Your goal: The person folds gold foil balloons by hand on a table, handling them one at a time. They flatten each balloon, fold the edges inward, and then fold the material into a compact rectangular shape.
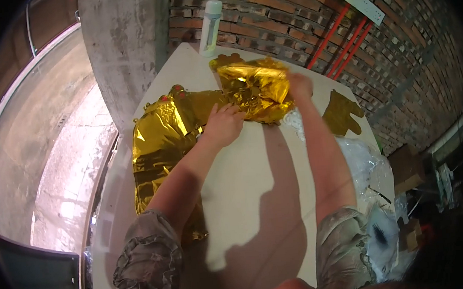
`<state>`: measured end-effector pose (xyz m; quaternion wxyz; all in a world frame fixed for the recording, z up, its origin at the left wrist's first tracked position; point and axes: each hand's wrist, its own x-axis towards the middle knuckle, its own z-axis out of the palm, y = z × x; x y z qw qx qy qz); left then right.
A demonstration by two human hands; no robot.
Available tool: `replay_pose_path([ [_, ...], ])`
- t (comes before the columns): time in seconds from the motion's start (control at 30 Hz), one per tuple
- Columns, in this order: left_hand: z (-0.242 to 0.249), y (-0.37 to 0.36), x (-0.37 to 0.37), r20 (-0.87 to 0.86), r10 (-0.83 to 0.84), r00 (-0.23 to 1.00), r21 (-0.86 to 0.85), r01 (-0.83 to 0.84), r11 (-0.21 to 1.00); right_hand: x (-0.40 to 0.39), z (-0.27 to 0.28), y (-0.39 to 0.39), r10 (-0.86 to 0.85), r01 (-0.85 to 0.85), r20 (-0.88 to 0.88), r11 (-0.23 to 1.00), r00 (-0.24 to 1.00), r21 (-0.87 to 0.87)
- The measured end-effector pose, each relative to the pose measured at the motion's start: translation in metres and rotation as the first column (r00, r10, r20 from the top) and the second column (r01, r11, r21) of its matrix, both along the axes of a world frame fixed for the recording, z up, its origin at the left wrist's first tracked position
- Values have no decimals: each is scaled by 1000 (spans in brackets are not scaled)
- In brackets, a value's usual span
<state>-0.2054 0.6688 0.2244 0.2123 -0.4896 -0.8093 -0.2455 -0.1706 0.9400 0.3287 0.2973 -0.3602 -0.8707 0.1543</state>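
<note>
A large gold foil sheet (159, 134) lies across the left and back of the pale table, with a crumpled, shiny gold part (254, 87) at the back middle. My left hand (224, 124) rests on the foil's near edge, palm down with its fingers spread. At the right edge of the crumpled part, my right hand (299, 88) has its fingers closed on the gold foil; the fingertips are partly hidden. Whether the two gold parts are one piece, I cannot tell. A flat gold foil piece (342, 114) lies apart at the right.
A pale bottle (211, 29) stands at the table's back corner. Clear plastic wrapping (363, 166) lies along the right side of the table (245, 171). Behind are a brick wall (286, 13), a power strip (363, 5) and a concrete pillar (123, 44). Boxes stand at the lower right.
</note>
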Motion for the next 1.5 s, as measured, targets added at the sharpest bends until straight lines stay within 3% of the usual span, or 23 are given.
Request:
replay_pose_path([
  [0.03, -2, 1, 0, 26, -5, 1000, 26, 4, 1000, -1, 16, 23, 6, -62, 168, 943, 986, 327],
  [0.07, -4, 1, 0, 51, -11, 999, 50, 9, 999, 0, 28, 24, 19, 27, -243, 982, 970, 185],
  [0.13, 0, -1, 1, 57, 1, 998, 9, -1, 1000, 19, 78, 22, 58, -21, -318, 992, 946, 121],
  [0.17, 2, -1, 2, 56, 13, 998, -27, -11, 1000, 16, 93, 49, 34, 27, -228, 966, 973, 256],
  [0.23, 7, -2, 4, 50, 26, 998, -59, -23, 998, 19, 118, 61, -46, 106, -211, 954, 976, 281],
  [0.33, 6, -1, 3, 41, 39, 998, -72, -36, 997, 42, 166, 37, -177, 194, -344, 981, 922, 14],
  [0.37, 5, 0, 3, 43, 35, 998, -51, -33, 998, 46, 175, 39, -177, 194, -340, 981, 924, 15],
  [0.43, 4, 1, 0, 68, 27, 997, -50, -23, 998, 55, 197, 50, -278, 352, -324, 915, 904, 196],
  [0.53, 9, -1, 2, 115, 15, 993, -69, -7, 998, 83, 236, 75, -318, 385, -259, 882, 912, 273],
  [0.6, 11, -2, 3, 146, 16, 989, -88, -3, 996, 94, 274, 144, -479, 514, -201, 722, 855, 463],
  [0.67, 10, -1, 4, 115, 37, 993, -89, -26, 996, 115, 309, 160, -743, 516, -143, 301, 654, 802],
  [0.7, 10, -1, 4, 126, 36, 991, -87, -25, 996, 127, 328, 162, -738, 505, -166, 262, 654, 822],
  [0.87, 5, 1, 1, 132, 12, 991, -23, -9, 1000, 200, 406, 135, -373, 464, -296, 535, 879, 706],
  [0.97, 9, -1, 2, 184, -2, 983, -47, 11, 999, 253, 434, 118, -127, 353, -371, 682, 920, 640],
  [1.1, 5, 1, 0, 175, -7, 985, -34, 13, 999, 326, 448, 105, 162, 117, -406, 806, 899, 581],
  [1.23, 4, 0, 0, 160, 12, 987, -68, -2, 998, 353, 435, 81, 329, -133, -292, 835, 898, 533],
  [1.27, 2, 1, 0, 145, 17, 989, -71, -7, 997, 354, 427, 73, 330, -159, -223, 817, 917, 554],
  [1.33, 4, 2, 1, 169, 31, 985, -53, -23, 998, 347, 416, 57, 101, -60, 4, 553, 995, 831],
  [1.37, 4, 3, 1, 194, 48, 980, -43, -40, 998, 323, 378, -3, 32, 100, -192, 765, 981, 636],
  [1.43, 5, 4, -1, 177, 21, 984, -30, -16, 999, 320, 331, -71, -84, 192, -182, 652, 980, 734],
  [1.5, 6, 3, -3, 79, 49, 996, -198, -32, 980, 345, 285, -101, 16, 51, -73, 577, 997, 815],
])
